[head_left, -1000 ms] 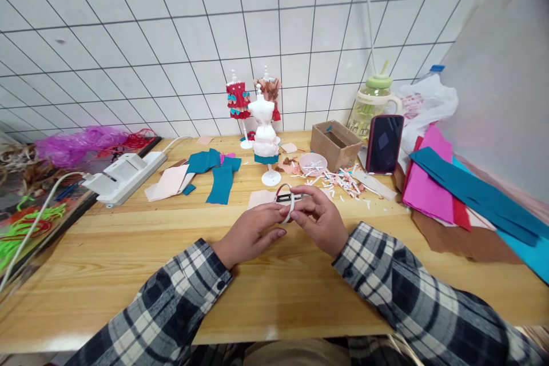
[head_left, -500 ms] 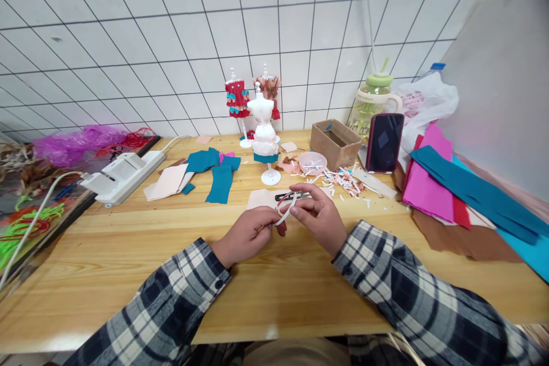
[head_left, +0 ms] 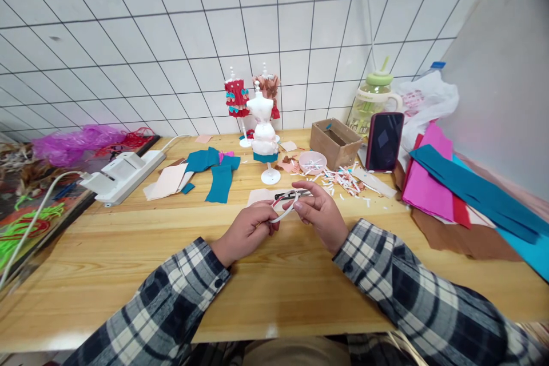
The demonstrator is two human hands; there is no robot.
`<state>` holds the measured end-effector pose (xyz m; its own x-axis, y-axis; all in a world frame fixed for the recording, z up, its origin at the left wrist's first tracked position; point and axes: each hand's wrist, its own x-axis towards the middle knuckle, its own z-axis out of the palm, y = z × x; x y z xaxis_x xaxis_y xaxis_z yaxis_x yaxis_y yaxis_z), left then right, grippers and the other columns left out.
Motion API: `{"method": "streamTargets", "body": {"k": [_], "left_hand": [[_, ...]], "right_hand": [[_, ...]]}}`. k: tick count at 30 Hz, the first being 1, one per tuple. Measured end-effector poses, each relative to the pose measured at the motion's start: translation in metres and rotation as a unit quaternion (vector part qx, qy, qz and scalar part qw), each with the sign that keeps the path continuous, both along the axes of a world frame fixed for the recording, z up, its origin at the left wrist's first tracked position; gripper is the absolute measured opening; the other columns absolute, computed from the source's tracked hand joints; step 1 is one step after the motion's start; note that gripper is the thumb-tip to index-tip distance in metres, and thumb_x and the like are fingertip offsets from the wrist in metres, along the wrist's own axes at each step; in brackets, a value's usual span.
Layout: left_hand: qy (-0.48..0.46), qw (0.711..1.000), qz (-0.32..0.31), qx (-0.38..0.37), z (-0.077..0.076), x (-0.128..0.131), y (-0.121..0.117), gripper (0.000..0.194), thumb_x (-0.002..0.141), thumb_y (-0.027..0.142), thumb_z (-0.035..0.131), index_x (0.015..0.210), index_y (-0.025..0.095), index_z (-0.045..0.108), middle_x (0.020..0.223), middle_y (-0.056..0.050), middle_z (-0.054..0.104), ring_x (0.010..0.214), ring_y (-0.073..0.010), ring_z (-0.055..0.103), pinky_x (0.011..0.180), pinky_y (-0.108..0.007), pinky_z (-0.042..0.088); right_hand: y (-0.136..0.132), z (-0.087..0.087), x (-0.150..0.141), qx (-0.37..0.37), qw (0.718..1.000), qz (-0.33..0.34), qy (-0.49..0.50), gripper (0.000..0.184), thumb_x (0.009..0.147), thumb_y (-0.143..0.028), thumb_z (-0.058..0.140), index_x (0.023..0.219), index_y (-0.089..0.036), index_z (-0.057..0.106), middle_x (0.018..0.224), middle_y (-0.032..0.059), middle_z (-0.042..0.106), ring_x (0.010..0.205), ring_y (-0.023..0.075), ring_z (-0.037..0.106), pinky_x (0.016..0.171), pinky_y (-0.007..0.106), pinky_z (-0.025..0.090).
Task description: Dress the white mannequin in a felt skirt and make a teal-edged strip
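Between my hands is a narrow white roll of tape [head_left: 283,216], seen edge-on as a thin curved band, with a thin reddish strip by it. My left hand [head_left: 251,230] is closed, its thumb and fingers pinching the near left end. The thumb and fingers of my right hand [head_left: 322,213] pinch the other end, index finger arched above. Just behind them small black-handled scissors [head_left: 283,195] lie on a pale pink cloth piece [head_left: 258,197], partly hidden by my fingers. Beyond stands a white mini dress form [head_left: 260,108] with pale pink and teal cloth around its lower part.
Teal cloth pieces [head_left: 220,185] and a white power strip [head_left: 128,174] are at left. At right are a pink bowl [head_left: 312,163], paper scraps [head_left: 343,180], a cardboard box [head_left: 338,151], a phone [head_left: 385,142], a drink bottle [head_left: 373,100] and stacked coloured cloth [head_left: 433,186].
My left hand has drawn left and slightly down, away from my right hand, and its fingers have curled in. The white band now spans a wider gap between them.
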<state>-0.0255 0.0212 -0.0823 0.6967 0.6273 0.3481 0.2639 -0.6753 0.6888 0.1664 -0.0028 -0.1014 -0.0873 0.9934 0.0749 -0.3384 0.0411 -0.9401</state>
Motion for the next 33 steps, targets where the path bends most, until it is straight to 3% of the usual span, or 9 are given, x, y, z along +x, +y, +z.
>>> {"method": "streamTargets", "body": {"k": [4,8,12,14,18,23,26,29,33], "left_hand": [[-0.001,1.0,-0.026,-0.016,0.0,-0.001,0.0,0.027,0.085,0.01,0.035,0.077,0.018,0.06,0.074,-0.003,0.065,0.086,-0.0166,0.061,0.09,-0.032,0.047],[-0.01,0.999,-0.026,0.04,-0.005,-0.003,0.0,0.019,0.088,0.018,0.044,0.088,0.018,0.063,0.085,-0.005,0.069,0.095,-0.0187,0.061,0.099,-0.038,0.044],[-0.009,0.991,0.034,0.128,-0.014,-0.002,0.004,0.015,0.087,0.021,0.057,0.099,0.02,0.066,0.096,-0.006,0.07,0.099,-0.0178,0.062,0.088,-0.032,0.051],[0.008,0.989,0.036,0.145,-0.017,-0.002,0.006,0.018,0.089,0.019,0.056,0.102,0.022,0.068,0.1,-0.006,0.071,0.103,-0.0169,0.062,0.09,-0.031,0.051],[0.052,0.99,0.004,0.132,-0.02,-0.001,0.011,0.021,0.09,0.02,0.055,0.104,0.024,0.07,0.108,-0.004,0.071,0.118,-0.0184,0.056,0.102,-0.036,0.045],[0.05,0.991,0.0,0.128,-0.017,-0.002,0.012,0.023,0.09,0.02,0.054,0.11,0.022,0.067,0.117,-0.006,0.068,0.125,-0.0203,0.051,0.103,-0.039,0.045],[0.035,0.988,0.009,0.15,-0.015,-0.002,0.008,0.03,0.086,0.025,0.062,0.116,0.02,0.063,0.122,-0.009,0.065,0.125,-0.0216,0.051,0.104,-0.039,0.045],[0.007,0.982,0.031,0.188,-0.015,-0.002,0.006,0.026,0.088,0.021,0.058,0.113,0.022,0.064,0.111,-0.007,0.07,0.113,-0.0184,0.059,0.104,-0.04,0.045],[0.022,0.979,0.033,0.199,-0.019,-0.003,0.009,0.024,0.089,0.017,0.056,0.108,0.024,0.067,0.109,-0.004,0.071,0.11,-0.0167,0.062,0.104,-0.04,0.045]], "right_hand": [[0.002,-0.002,0.001,0.001,1.0,0.001,0.012,0.045,0.077,-0.037,0.069,0.114,-0.022,0.05,0.076,0.001,0.072,0.046,0.0072,0.036,0.045,0.021,0.029],[-0.001,-0.001,0.001,0.053,0.994,-0.001,-0.092,0.042,0.079,-0.036,0.067,0.116,-0.022,0.052,0.077,0.0021,0.071,0.053,0.0104,0.049,0.05,0.023,0.038],[-0.01,0.003,-0.003,0.14,0.967,-0.034,-0.209,0.023,0.081,-0.034,0.064,0.101,-0.022,0.063,0.111,0.0082,0.067,0.062,0.0119,0.059,0.055,0.027,0.044],[-0.011,0.005,-0.004,0.138,0.974,-0.042,-0.174,0.029,0.081,-0.033,0.065,0.108,-0.024,0.06,0.114,0.0085,0.066,0.064,0.0129,0.062,0.057,0.027,0.047],[-0.008,0.004,-0.002,0.092,0.993,-0.047,-0.062,0.06,0.082,-0.032,0.064,0.134,-0.026,0.034,0.087,0.0038,0.073,0.065,0.015,0.063,0.06,0.029,0.051],[-0.006,0.003,0.0,0.091,0.99,-0.054,-0.089,0.057,0.083,-0.034,0.064,0.132,-0.025,0.038,0.083,0.0034,0.072,0.067,0.0171,0.064,0.063,0.032,0.053],[-0.01,0.006,-0.003,0.148,0.974,-0.07,-0.16,0.039,0.083,-0.034,0.064,0.12,-0.025,0.056,0.105,0.0085,0.068,0.087,0.0207,0.066,0.073,0.035,0.055],[-0.014,0.008,-0.004,0.199,0.951,-0.081,-0.222,0.023,0.085,-0.035,0.061,0.104,-0.024,0.067,0.126,0.0095,0.058,0.097,0.0222,0.064,0.076,0.035,0.055],[-0.016,0.005,-0.002,0.174,0.971,-0.037,-0.158,0.046,0.088,-0.036,0.057,0.131,-0.025,0.045,0.11,0.0098,0.067,0.087,0.0206,0.067,0.071,0.034,0.055]]}}
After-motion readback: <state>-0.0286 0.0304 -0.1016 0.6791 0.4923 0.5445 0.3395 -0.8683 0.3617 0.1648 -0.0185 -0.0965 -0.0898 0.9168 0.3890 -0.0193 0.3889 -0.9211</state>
